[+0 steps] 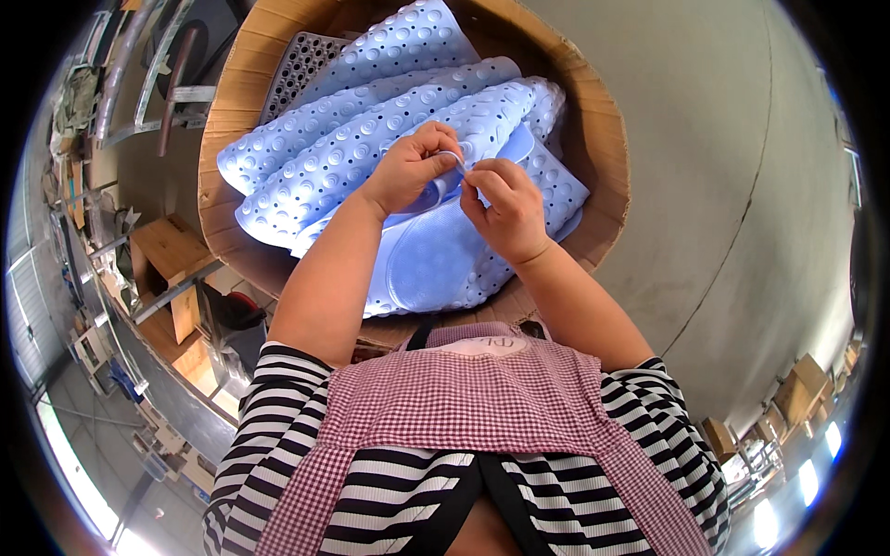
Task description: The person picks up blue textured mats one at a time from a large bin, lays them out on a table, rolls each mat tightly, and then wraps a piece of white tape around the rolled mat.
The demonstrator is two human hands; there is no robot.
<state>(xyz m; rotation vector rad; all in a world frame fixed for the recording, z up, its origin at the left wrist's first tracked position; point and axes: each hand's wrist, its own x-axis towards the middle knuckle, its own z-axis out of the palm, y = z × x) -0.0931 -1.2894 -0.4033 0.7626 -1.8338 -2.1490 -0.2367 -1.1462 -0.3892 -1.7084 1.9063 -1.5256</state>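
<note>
Over an open cardboard box, my left hand (413,171) is closed, thumb and fingers pinching the thin raised edge of a blue rubber bath mat (436,255). My right hand (510,206) pinches the same edge just beside it, the fingertips of both hands almost touching. Between them the edge bends up in a small loop; whether it is a separate strip, I cannot tell. This mat has a smooth oval panel and round bumps. Behind it, more blue bath mats (366,139) with suction cups and small holes lie rolled and folded.
The cardboard box's wall (603,148) curves around the mats. A grey perforated mat (301,69) leans inside at the back left. To the left stand a wooden box-like stand (171,250) and metal rails. Grey floor (700,167) stretches right, with cardboard boxes (802,389) farther off.
</note>
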